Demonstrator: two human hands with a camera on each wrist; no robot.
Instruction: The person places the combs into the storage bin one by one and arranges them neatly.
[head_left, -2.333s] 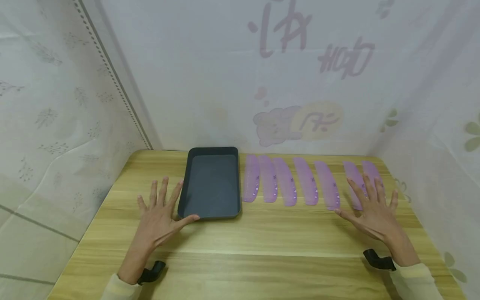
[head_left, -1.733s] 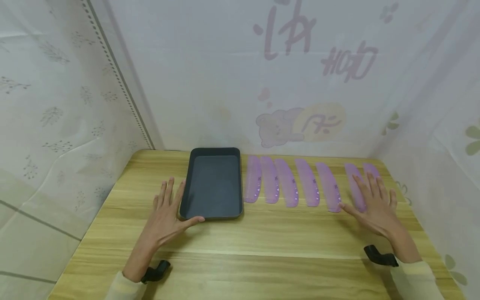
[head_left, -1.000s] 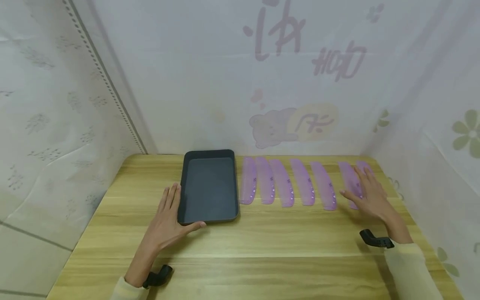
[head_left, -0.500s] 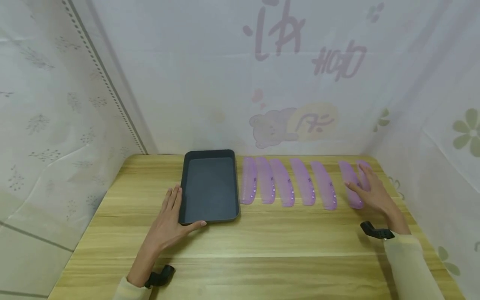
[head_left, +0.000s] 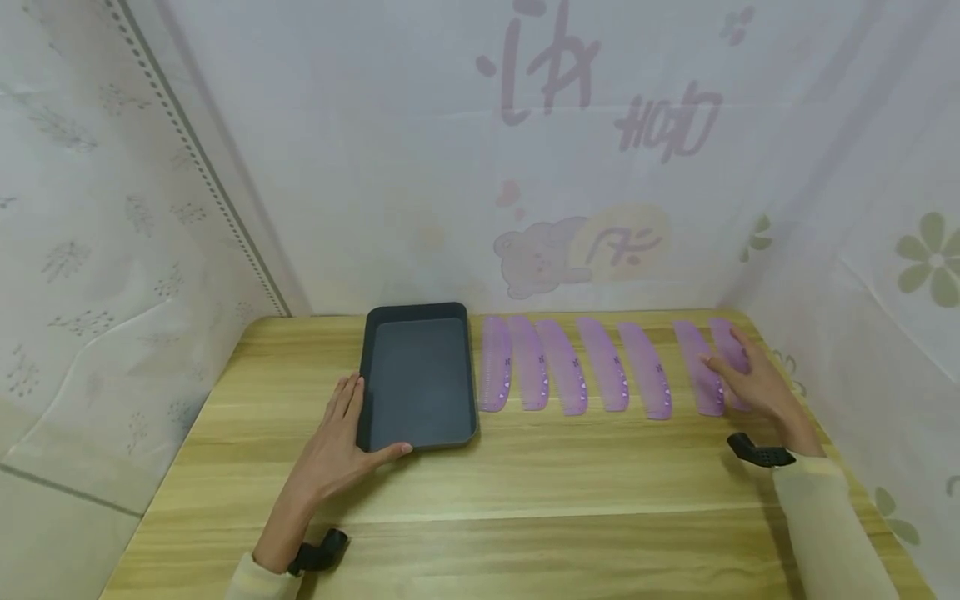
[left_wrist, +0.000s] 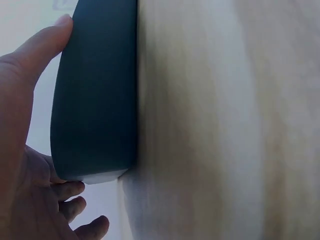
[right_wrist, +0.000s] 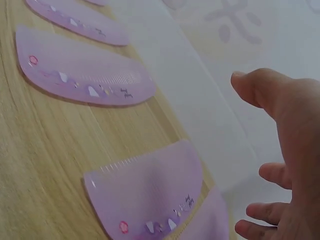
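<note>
A dark rectangular tray (head_left: pixel 420 379) lies at the back of the table, left of the middle. My left hand (head_left: pixel 333 454) rests against its near left corner, fingers straight along the side and thumb at the near edge. The left wrist view shows the thumb touching the top of the tray wall (left_wrist: pixel 95 100). My right hand (head_left: pixel 759 390) is over the rightmost purple comb (head_left: pixel 726 335), partly hiding it. Thumb and fingers are spread apart with nothing between them in the right wrist view. Beside it lies another comb (head_left: pixel 697 367), near the thumb.
Several more translucent purple combs, such as the middle comb (head_left: pixel 602 367), lie in a row between the tray and the right hand. The wooden table (head_left: pixel 540 500) meets a patterned cloth wall (head_left: pixel 390 217) at its back edge.
My left hand has moved in against the tray's corner. My right hand has turned and drawn its fingers closer above the rightmost comb. The view has shifted slightly; tray and combs keep their places.
</note>
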